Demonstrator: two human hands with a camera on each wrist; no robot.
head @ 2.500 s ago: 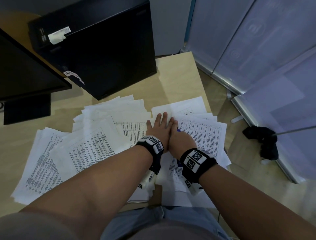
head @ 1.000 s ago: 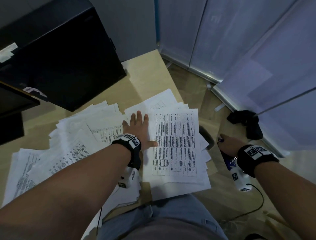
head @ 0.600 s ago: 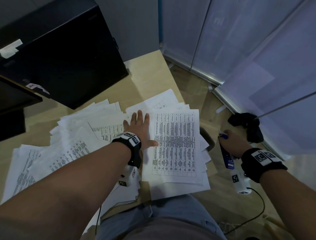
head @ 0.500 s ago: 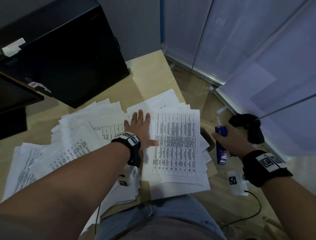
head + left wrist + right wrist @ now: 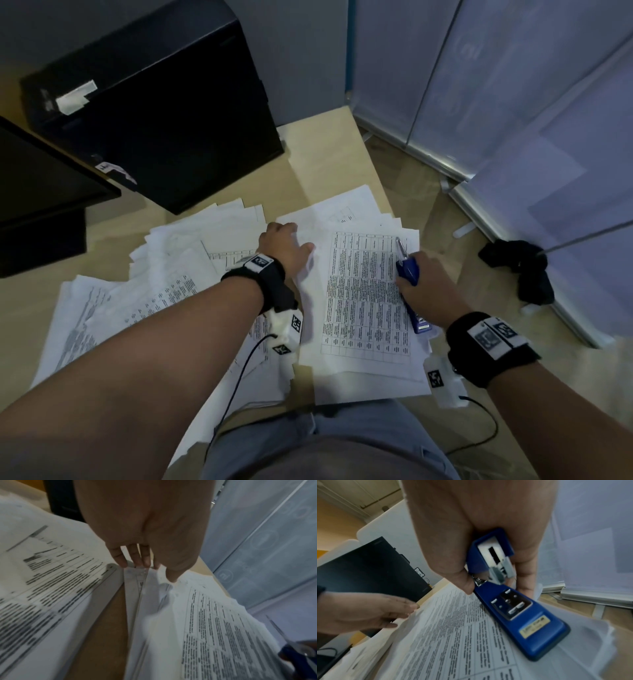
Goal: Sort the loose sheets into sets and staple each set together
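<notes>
A printed table sheet [image 5: 366, 294] tops a stack at the desk's right end. My left hand [image 5: 291, 240] is at the stack's far left corner. In the left wrist view its fingers [image 5: 133, 557] reach under the lifted paper edge [image 5: 142, 582] and the thumb presses on top, pinching the sheets. My right hand [image 5: 428, 287] grips a blue stapler [image 5: 407, 274] over the right side of the sheet. The stapler [image 5: 520, 616] is hinged open, its base lying on the paper, with thumb and fingers round its upper arm.
More loose sheets [image 5: 137, 301] fan over the desk's left and middle. A black computer case [image 5: 154, 120] and a monitor [image 5: 44, 192] stand behind them. The desk's right edge [image 5: 376, 178] drops to the floor, where a black cloth [image 5: 520, 270] lies by frosted partitions.
My right hand has carried the stapler from beside the desk onto the top sheet. My left hand has gone from lying flat to pinching the stack's far corner.
</notes>
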